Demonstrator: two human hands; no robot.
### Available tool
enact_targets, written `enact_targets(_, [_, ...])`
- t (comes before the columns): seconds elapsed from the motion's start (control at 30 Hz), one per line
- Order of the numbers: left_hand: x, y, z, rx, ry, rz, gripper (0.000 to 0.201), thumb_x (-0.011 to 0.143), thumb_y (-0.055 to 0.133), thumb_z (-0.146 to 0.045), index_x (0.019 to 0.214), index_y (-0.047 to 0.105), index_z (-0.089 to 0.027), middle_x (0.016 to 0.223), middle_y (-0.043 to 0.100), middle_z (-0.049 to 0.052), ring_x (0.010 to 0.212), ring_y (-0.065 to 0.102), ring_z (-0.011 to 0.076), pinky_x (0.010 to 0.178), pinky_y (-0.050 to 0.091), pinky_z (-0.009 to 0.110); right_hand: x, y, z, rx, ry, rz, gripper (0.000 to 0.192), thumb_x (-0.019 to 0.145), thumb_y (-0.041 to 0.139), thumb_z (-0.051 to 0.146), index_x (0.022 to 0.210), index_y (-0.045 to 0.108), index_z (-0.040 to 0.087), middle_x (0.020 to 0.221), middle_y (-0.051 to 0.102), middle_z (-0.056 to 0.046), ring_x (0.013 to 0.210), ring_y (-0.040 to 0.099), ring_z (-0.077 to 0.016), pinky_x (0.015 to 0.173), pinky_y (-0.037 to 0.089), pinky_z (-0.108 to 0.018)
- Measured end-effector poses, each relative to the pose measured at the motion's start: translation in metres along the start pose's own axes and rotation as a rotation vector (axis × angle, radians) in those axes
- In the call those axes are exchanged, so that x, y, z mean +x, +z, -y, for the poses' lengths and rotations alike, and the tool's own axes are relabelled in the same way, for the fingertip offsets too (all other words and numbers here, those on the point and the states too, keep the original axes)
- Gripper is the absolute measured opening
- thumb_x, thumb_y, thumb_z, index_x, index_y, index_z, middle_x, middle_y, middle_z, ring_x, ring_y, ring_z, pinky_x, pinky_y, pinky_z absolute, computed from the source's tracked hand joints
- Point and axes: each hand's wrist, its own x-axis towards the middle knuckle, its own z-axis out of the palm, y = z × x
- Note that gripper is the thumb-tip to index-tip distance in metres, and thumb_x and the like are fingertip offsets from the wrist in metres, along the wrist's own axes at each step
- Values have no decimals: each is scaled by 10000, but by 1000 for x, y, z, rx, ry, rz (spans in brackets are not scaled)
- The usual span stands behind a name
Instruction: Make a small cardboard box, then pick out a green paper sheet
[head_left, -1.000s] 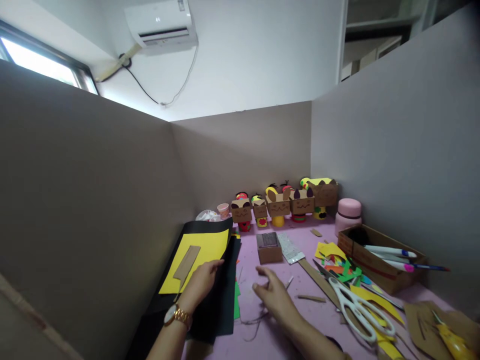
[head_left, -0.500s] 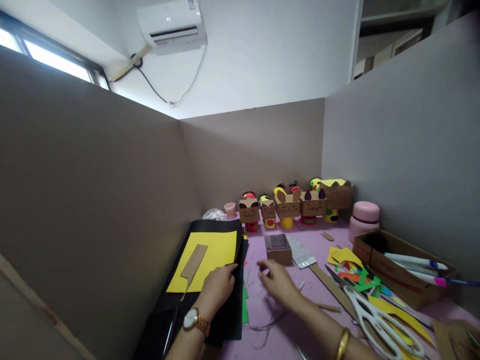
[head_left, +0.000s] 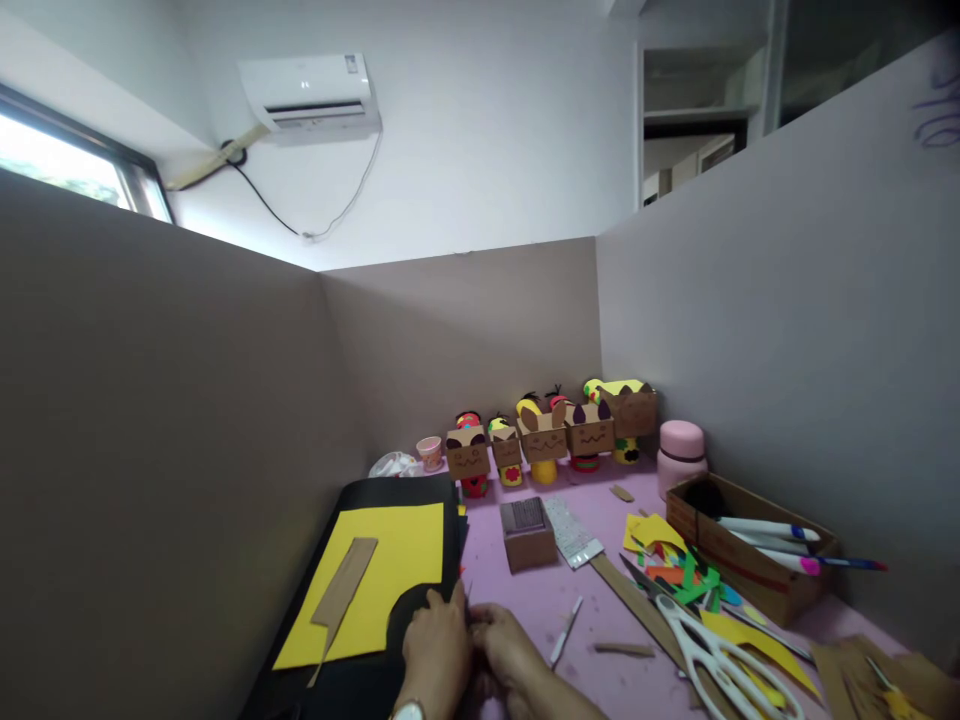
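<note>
My left hand (head_left: 437,645) and my right hand (head_left: 506,645) meet at the right edge of a stack of black sheets (head_left: 412,492). Their fingers are curled together and anything between the fingertips is hidden. On top of the stack lies a yellow sheet (head_left: 405,545) with a curved cut-out by my left hand. A torn strip of brown cardboard (head_left: 349,580) rests across it. Just right of my right hand lies a thin white craft knife or pen-like tool (head_left: 566,632). A small cardboard box (head_left: 529,545) stands beyond my hands.
Several cardboard animal faces on coloured cups (head_left: 542,440) line the back. On the right are white-handled scissors (head_left: 697,640), coloured paper scraps (head_left: 686,570), a pink flask (head_left: 681,460) and a carton of markers (head_left: 787,600). Grey partitions (head_left: 465,330) enclose the table.
My right hand has moved in from above the table to meet my left hand, and its fingers have curled. My left hand has shifted nearer to me along the black sheets. The view has turned right.
</note>
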Motion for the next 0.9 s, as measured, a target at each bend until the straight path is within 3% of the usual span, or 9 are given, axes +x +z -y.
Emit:
enact_targets(0.17, [2, 1, 2, 12, -13, 36, 613, 762, 427, -65, 1353, 401, -224, 1222, 563, 247, 980, 640, 335, 758, 495, 412, 4, 1, -5, 31, 43, -38, 207, 915, 501, 303, 1037, 556, 146, 809, 609, 6, 541, 561, -82, 461, 478, -216])
enact_targets(0.53, [2, -3, 7, -37, 3, 75, 664, 721, 542, -111, 1350, 397, -266, 1175, 602, 210, 971, 650, 310, 775, 499, 392, 6, 0, -13, 40, 38, -79, 224, 926, 481, 301, 1089, 525, 153, 761, 584, 25, 462, 503, -55, 382, 415, -176])
enact_targets(0.9, [1, -7, 2, -52, -4, 67, 619, 736, 470, -59, 1326, 435, -242, 1161, 604, 215, 962, 653, 319, 774, 487, 412, -4, -2, -7, 17, 39, -85, 195, 913, 506, 282, 1049, 548, 148, 822, 602, 5, 552, 558, -83, 464, 474, -215])
